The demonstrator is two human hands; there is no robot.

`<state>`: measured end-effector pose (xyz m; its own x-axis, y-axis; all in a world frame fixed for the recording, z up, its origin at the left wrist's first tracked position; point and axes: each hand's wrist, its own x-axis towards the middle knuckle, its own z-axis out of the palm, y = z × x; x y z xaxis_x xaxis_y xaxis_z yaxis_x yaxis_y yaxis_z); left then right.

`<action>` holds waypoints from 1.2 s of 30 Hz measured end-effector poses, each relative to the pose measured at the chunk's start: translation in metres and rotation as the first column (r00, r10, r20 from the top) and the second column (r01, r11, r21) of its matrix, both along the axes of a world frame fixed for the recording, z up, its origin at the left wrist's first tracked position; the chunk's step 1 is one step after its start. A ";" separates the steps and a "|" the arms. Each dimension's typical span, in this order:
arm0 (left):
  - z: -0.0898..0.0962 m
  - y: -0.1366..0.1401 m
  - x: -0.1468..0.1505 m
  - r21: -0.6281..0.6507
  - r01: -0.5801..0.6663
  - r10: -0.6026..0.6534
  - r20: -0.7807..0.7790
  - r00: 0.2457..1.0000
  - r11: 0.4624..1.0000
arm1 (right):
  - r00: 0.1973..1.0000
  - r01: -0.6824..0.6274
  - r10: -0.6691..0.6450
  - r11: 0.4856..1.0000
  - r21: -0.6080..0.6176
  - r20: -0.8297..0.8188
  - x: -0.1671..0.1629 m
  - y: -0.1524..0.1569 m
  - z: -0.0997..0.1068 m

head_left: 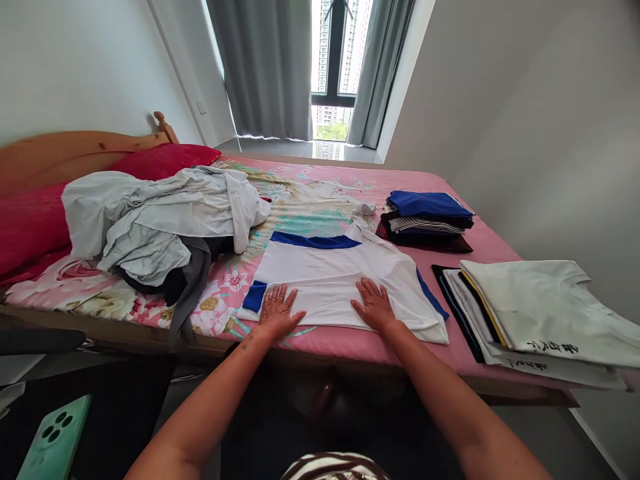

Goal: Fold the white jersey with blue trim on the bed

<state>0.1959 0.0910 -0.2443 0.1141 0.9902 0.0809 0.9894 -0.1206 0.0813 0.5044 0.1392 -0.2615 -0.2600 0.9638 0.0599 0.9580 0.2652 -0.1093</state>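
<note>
A white shirt with blue trim [330,270] lies spread flat on the pink floral bed [330,180] near its front edge. My left hand [277,310] rests palm down on the shirt's near left part, by a blue sleeve cuff. My right hand [374,303] presses flat on the shirt's near middle. Both hands have their fingers spread and hold nothing.
A heap of loose grey and white clothes [160,223] covers the bed's left side, beside red pillows [30,223]. A folded blue and dark stack [427,220] sits far right; a folded white stack [540,317] near right. A green phone [55,440] lies at bottom left.
</note>
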 end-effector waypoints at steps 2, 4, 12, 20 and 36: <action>0.010 0.005 0.000 -0.022 0.017 -0.017 0.002 1.000 1.000 | 1.000 0.016 -0.016 0.999 -0.035 0.005 -0.006 -0.001 0.008; 0.019 0.008 -0.004 0.016 0.057 -0.057 0.010 0.998 0.998 | 1.000 0.024 -0.024 0.999 -0.027 -0.005 -0.013 -0.002 0.015; 0.015 0.014 -0.031 -0.112 -0.045 0.039 -0.055 0.998 0.993 | 0.999 0.043 -0.045 0.995 -0.094 -0.022 -0.025 -0.001 0.010; 0.008 0.023 -0.033 -0.099 -0.028 0.020 -0.082 0.996 0.995 | 0.999 0.026 -0.024 0.998 -0.063 0.033 0.011 -0.008 0.015; 0.010 0.028 -0.030 -0.070 -0.031 0.024 -0.105 0.994 0.997 | 0.979 0.175 -0.160 0.977 0.122 -0.123 0.150 -0.073 0.009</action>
<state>0.1655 0.1189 -0.2339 0.0911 0.9958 -0.0008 0.9957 -0.0911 -0.0148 0.6548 0.0661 -0.2526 -0.0798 0.9748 0.2084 0.9737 0.1209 -0.1929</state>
